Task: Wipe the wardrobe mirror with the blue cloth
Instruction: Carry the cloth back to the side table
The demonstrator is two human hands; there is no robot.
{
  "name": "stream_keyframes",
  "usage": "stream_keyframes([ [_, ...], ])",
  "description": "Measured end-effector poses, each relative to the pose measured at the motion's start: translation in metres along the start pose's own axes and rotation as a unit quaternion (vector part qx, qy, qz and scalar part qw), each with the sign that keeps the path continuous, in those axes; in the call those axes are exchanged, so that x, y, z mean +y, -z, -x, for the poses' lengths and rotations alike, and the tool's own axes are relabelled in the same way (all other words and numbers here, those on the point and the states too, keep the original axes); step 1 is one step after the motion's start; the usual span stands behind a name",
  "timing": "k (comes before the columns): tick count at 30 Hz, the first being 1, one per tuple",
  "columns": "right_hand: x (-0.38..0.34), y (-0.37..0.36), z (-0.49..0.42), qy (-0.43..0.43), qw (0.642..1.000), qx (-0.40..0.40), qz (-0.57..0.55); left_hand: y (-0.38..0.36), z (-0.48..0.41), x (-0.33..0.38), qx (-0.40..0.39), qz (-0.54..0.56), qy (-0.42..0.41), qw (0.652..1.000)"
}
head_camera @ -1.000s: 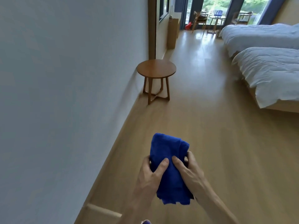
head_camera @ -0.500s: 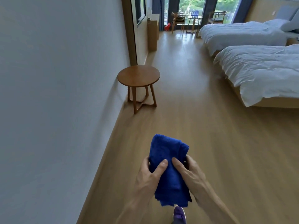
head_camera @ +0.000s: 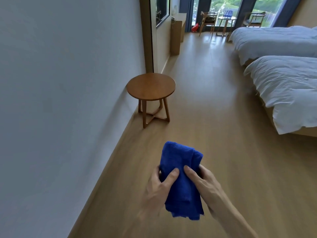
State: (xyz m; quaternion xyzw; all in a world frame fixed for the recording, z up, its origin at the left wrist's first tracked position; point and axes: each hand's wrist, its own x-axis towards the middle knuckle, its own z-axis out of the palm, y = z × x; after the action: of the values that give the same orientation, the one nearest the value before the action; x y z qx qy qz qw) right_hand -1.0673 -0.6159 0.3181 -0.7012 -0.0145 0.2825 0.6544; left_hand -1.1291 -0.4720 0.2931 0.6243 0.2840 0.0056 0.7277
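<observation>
A folded blue cloth (head_camera: 180, 169) was held upright at the lower centre of the frame, above the wooden floor (head_camera: 223, 143). It was gripped from both sides. The left hand (head_camera: 157, 189) was curled round its left edge, and the right hand (head_camera: 205, 182) round its right edge. Both thumbs were pressed on the front, just beside each other. A round wooden table (head_camera: 151, 86) was seen at mid-frame, close against the pale wall (head_camera: 60, 83). Two white-covered beds (head_camera: 283, 86) were placed along the right edge. A dark-framed glass panel (head_camera: 162, 11) was seen at the upper centre.
</observation>
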Motion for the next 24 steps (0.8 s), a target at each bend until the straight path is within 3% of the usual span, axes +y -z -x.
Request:
stream_keyframes([
  [10,-0.037,0.016,-0.116,-0.008,1.0,0.012,0.0,-0.019,-0.123,0.032,0.016,-0.006,0.001,1.0],
  [24,-0.116,0.014,-0.307,-0.003,0.999,0.042,-0.009,-0.019,-0.322,0.126,-0.022,-0.037,-0.004,0.999],
])
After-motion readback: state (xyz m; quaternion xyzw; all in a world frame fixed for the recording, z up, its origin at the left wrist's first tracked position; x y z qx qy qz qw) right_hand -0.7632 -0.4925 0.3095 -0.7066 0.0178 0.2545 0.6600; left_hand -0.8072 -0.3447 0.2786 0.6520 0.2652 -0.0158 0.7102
